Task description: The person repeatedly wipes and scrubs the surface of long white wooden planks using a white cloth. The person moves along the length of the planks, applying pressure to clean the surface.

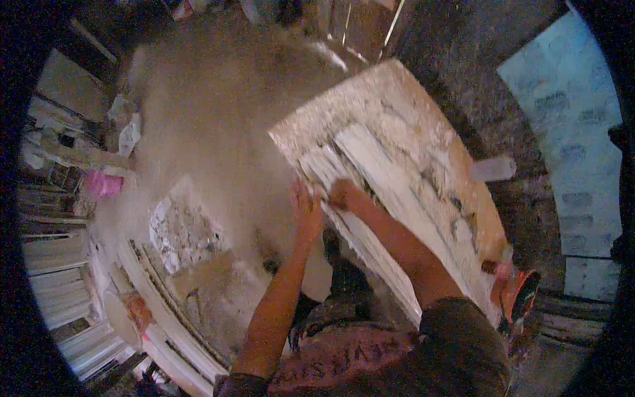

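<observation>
White moulding strip (390, 198): long, ribbed plaster length lying on the tabletop (463, 172), long axis running from about 11 o'clock to 5 o'clock across the view, far end pointing up-left toward the board's dusty corner, near end reaching down toward the person's right side. Further white strips lie alongside it, parallel and touching.

Tabletop: tan board, tilted in the view, heavily caked with white plaster residue.

Left hand (305, 208): fingers spread flat and apart, pressed at the left edge of the strips, near the board's 9 o'clock side.

Right hand (344, 193): curled down onto the upper end of the moulding strip, fingers together on it; whether it truly grips or only presses, cannot tell.

Floor (211, 119): grey, dust-covered, at 10 to 12 o'clock from the hands.

Pink tub (104, 184): at 9 o'clock, well apart from the hands.

Stacked white mouldings (59, 291): at 8 o'clock, by the wall.

Curved white moulding (165, 311): at 7 o'clock, on the floor.

Red-handled tool (493, 266): at 4 o'clock, near the board's lower end.
</observation>
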`<action>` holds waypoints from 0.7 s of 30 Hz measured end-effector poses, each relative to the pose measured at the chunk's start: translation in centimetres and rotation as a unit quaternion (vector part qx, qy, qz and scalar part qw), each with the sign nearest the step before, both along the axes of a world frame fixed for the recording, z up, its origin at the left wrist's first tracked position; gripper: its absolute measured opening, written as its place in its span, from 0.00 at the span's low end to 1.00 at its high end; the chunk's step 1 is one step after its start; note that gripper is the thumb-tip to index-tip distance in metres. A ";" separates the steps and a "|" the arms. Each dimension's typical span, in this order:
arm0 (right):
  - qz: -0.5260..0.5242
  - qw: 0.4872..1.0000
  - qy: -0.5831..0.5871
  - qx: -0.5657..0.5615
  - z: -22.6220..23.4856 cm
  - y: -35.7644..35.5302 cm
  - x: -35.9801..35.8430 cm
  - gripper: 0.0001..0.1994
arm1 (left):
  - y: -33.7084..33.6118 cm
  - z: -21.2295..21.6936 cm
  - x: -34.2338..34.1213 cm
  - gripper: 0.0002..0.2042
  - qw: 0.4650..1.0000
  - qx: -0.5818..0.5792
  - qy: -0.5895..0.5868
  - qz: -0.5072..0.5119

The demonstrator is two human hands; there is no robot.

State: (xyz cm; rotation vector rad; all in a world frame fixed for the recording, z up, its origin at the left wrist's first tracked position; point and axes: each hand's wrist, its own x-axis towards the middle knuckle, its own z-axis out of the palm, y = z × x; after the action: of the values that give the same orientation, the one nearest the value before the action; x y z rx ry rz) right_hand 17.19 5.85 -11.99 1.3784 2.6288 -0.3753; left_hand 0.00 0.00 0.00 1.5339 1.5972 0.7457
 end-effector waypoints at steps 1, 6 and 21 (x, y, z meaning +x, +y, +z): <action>-0.016 0.999 -0.004 -0.044 0.5 1.2 -0.3 0.13 | 0.9 -0.9 1.5 0.35 0.999 0.013 0.038 -0.008; 0.010 0.989 -0.041 -0.142 4.7 -3.1 1.9 0.15 | -2.6 -2.9 5.9 0.36 0.973 0.036 0.211 -0.089; -0.085 0.989 0.119 -0.014 1.7 -45.1 19.0 0.15 | -38.5 -1.3 17.9 0.42 0.942 0.112 0.218 -0.229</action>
State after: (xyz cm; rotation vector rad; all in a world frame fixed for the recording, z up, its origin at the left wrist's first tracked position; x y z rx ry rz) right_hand 36.20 -39.21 -10.27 1.6477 2.6804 -0.6335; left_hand 17.94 -38.53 -1.29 2.2576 1.3933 0.3460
